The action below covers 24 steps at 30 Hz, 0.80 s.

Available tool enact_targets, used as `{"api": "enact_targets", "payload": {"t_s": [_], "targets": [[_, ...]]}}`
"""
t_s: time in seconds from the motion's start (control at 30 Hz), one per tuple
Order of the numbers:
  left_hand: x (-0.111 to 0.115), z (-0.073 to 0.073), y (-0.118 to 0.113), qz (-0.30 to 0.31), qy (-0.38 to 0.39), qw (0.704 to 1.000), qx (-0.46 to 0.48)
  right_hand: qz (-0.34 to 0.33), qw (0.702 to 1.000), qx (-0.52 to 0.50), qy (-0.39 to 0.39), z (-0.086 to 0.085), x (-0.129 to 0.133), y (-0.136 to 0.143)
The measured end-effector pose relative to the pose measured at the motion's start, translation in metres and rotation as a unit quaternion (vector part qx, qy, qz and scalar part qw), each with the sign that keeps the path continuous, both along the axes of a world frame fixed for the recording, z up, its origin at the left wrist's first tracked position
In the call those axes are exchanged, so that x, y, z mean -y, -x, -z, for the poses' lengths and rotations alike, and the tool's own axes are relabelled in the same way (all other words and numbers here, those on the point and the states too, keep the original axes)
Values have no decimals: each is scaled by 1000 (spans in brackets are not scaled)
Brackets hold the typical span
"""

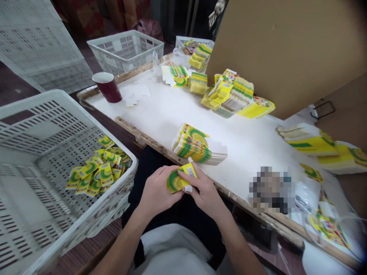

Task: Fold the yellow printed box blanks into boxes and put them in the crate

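Between my two hands, above my lap at the table edge, is a small yellow and green carton (175, 181) with a barcode. My left hand (160, 189) wraps round its left side, thumb below. Fingers of my right hand (204, 189) press on its right end, where white flaps stick out. Just beyond, on the table, lies a stack of flat yellow and green cartons (195, 143). To the left, a white plastic crate (54, 152) holds a heap of small yellow cartons (99, 168) in its near right corner.
On the white table (160, 114) stand a dark red cup (107, 88), scraps of white paper (136, 93) and more bundles of flat cartons (229, 91). A big brown cardboard sheet (286, 49) rises behind. Another white crate (126, 51) stands past the table's far left.
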<state>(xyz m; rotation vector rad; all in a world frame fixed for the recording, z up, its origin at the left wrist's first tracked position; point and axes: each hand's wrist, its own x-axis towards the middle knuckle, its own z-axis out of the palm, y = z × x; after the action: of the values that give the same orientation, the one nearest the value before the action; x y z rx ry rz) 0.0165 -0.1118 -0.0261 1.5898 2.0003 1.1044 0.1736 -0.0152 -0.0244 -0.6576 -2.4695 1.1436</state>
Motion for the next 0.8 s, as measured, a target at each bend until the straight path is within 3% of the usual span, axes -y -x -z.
{"api": "enact_targets", "payload": {"t_s": [0.17,0.33,0.43,0.5,0.53,0.6,0.67,0.73,0.8], "targets": [[-2,3,0,5,13,1000,10,3,998,-39,55,9,-2,3],[-4,5,4,7,28,1000,11,63,993,-88,52,4,-1,9],[1,1,18,-2,35,999,-32,52,995,-75,45,-3,-1,14],[10,-5,36,-73,47,993,-82,74,994,-79,23,-10,-10,15],[16,-10,47,-140,57,981,-121,106,991,-85,-3,-13,-18,14],[29,-19,68,-291,125,926,-204,189,974,-90,-81,-18,-38,13],[39,-25,84,-374,143,888,-227,242,957,-51,-152,-20,-59,13],[44,-23,90,-384,134,886,-222,242,950,33,-192,-18,-75,16],[43,-15,87,-331,114,913,-209,218,948,97,-209,-15,-84,21]]}}
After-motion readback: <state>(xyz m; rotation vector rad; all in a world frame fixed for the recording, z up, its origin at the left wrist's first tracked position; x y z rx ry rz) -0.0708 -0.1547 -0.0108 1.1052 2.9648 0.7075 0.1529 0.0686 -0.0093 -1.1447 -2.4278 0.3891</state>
